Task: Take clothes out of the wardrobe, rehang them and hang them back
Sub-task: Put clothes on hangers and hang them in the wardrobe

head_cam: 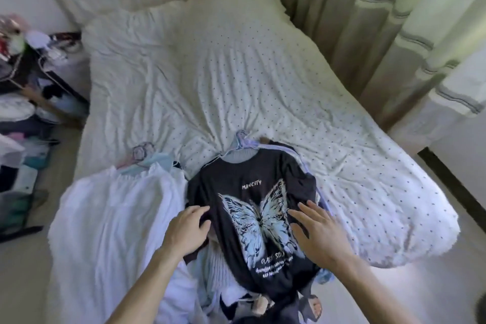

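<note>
The left hand (188,229) lies on the left edge of the black butterfly T-shirt (236,173), its fingers (198,211) close together and only slightly bent, the thumb laid on the dark cloth beside them. It holds nothing that can be made out. The right hand (318,231) is spread wide and flat on the shirt's right side, with its fingertips (302,205) just beside the butterfly's wing, pressing on the cloth rather than gripping it.

The T-shirt lies face up at the near end of the bed (263,73), on top of a heap of other clothes. A pale hanger (242,139) pokes out of its neck, hook pointing away from the person. From under the shirt's lower left a ribbed light-blue garment (218,268) shows.

Left of the shirt spreads a white garment (113,218), and at its top, near the shirt's left shoulder, is a second hanger (142,152) in pink and blue. Beyond the shirt the dotted cover runs up to a pillow (231,8). Far to the shirt's right hangs a curtain (368,21); far to its left stands a cluttered shelf (26,60). Below the shirt's hem a foot in a sandal (313,305) shows on the floor.
</note>
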Tool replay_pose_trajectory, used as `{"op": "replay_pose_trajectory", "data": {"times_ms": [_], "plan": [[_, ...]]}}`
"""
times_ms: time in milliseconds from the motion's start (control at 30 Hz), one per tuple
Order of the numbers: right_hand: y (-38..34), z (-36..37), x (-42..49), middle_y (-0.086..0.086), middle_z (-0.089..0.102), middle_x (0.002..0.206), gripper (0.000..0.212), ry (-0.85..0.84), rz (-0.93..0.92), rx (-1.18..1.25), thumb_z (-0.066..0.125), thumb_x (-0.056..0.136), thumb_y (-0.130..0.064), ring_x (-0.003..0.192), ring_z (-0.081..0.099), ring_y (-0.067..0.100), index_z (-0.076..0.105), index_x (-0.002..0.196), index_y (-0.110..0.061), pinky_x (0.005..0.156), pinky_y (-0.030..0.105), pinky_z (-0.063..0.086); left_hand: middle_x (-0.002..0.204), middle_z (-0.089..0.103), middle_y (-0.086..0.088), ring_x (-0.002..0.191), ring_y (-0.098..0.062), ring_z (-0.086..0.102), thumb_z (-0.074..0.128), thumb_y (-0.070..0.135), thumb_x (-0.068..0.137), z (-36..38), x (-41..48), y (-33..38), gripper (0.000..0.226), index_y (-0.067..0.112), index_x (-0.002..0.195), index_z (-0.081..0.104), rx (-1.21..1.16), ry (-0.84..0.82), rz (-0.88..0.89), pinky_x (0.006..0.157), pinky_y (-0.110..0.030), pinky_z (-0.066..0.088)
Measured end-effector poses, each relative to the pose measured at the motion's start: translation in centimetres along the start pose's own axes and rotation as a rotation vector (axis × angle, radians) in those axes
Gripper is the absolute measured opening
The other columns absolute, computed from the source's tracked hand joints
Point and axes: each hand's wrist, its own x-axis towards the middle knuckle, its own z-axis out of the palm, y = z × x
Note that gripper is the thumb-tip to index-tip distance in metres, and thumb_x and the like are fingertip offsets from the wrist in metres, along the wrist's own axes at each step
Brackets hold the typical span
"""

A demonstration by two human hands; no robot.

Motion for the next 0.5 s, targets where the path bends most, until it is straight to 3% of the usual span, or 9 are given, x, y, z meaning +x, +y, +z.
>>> {"op": "replay_pose_trajectory", "data": {"times_ms": [100, 200, 400, 500], "plan": [[-0.8, 2.1, 2.6, -0.012, 0.037, 0.158, 0.045, -0.061, -0.072, -0.028, 0.037, 0.105, -0.046, 0.153, 0.017, 0.014, 0.043, 0.149, -0.04, 0.123, 0.034, 0.015, 0.147, 0.048, 0.007, 0.132, -0.015, 0.047, 0.047, 0.033, 0.1, 0.9, -0.1, -2.1, 0.046, 0.028, 0.145, 0.048, 0.003, 0.005, -0.075, 0.103, -0.03, 0.041], [-0.9, 4.2, 5.1, -0.012, 0.031, 0.161, 0.045, -0.165, -0.095, -0.066, 0.033, 0.105, -0.048, 0.154, 0.013, 0.013, 0.04, 0.149, -0.042, 0.125, 0.039, 0.013, 0.147, 0.047, 0.006, 0.133, -0.018, 0.046, 0.047, 0.033, 0.1, 2.0, 1.0, -3.0, 0.046, 0.028, 0.145, 0.048, -0.015, 0.007, -0.116, 0.105, -0.032, 0.04], [-1.6, 7.0, 9.9, -0.008, 0.028, 0.163, 0.045, -0.305, -0.074, -0.139, 0.03, 0.104, -0.045, 0.155, 0.009, 0.017, 0.039, 0.148, -0.04, 0.125, 0.045, 0.01, 0.155, 0.037, 0.007, 0.146, -0.017, 0.025, 0.041, 0.035, 0.102, 3.5, 6.5, -4.3, 0.047, 0.03, 0.149, 0.041, 0.075, -0.076, -0.087, 0.117, -0.043, 0.018], [-2.1, 8.5, 13.0, -0.007, 0.03, 0.163, 0.046, -0.36, -0.029, -0.165, 0.032, 0.104, -0.043, 0.154, 0.011, 0.018, 0.041, 0.149, -0.037, 0.125, 0.045, 0.013, 0.156, 0.035, 0.004, 0.147, -0.019, 0.022, 0.041, 0.036, 0.101, 4.4, 11.0, -5.7, 0.049, 0.029, 0.15, 0.039, 0.142, -0.149, -0.054, 0.118, -0.043, 0.019]]}}
